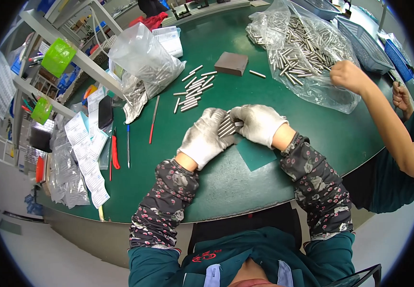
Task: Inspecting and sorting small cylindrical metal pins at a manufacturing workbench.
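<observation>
Both my hands wear whitish gloves and meet over the green table. My left hand point(202, 136) is closed around several short metal pins point(226, 126), which lie side by side in a slanted row. From the other side, my right hand point(258, 123) grips the same bunch; its fingertips are partly hidden. Just beyond my left hand lies a loose group of similar pins point(195, 91). A brown rectangular block point(231, 63) stands farther off, with a single pin point(257, 74) beside it. Under my right hand a green square sheet point(256, 155) rests on the table.
A clear bag heaped with pins point(302, 48) lies at the far right, touched by a co-worker's hand point(348, 76). Grey baskets point(364, 44) stand behind it. At left are another plastic bag point(145, 57), a red-handled file point(154, 119), a blue pen point(128, 143), red pliers point(115, 150) and papers point(85, 148).
</observation>
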The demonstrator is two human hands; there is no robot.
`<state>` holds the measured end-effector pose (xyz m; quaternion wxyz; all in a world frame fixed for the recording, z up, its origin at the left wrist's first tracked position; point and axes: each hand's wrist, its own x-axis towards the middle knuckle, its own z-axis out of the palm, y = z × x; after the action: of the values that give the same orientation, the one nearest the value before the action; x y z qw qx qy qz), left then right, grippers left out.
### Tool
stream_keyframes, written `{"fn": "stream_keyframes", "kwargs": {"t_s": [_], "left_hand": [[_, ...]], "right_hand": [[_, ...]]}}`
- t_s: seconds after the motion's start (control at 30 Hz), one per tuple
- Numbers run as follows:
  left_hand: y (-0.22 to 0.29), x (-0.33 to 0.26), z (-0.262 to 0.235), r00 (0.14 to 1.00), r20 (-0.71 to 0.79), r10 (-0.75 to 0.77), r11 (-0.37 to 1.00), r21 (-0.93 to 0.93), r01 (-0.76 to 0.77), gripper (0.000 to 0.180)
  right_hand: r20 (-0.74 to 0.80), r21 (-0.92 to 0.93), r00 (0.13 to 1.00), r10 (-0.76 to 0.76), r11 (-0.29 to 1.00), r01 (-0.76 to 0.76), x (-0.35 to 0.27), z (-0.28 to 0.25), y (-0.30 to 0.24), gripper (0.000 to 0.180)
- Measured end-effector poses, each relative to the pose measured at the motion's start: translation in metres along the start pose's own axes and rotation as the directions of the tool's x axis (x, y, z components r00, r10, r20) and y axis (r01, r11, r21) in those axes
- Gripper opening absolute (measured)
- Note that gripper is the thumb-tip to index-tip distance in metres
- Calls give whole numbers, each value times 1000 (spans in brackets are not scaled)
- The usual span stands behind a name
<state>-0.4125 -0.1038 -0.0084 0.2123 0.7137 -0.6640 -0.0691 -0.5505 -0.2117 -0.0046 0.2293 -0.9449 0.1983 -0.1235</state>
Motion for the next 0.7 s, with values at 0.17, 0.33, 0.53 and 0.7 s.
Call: {"fn": "stream_keyframes", "kwargs": {"t_s": [0.17,0.33,0.53,0.7], "left_hand": [[0,0,5,988,-24,153,987,-36,-154,48],[0,-1,5,978,-52,203,978,-38,-205,39],[6,3,2,988,-121,99,994,66,-92,35],[8,7,12,984,-167,-54,997,38,61,36]], "right_hand": [[-212,-188,976,56,977,-97,-1,9,5,12],[-190,-182,980,62,978,-98,0,14,13,11],[-223,-280,942,250,909,-308,-4,-10,14,16],[36,-234,941,336,918,-319,-4,-11,-4,22]]}}
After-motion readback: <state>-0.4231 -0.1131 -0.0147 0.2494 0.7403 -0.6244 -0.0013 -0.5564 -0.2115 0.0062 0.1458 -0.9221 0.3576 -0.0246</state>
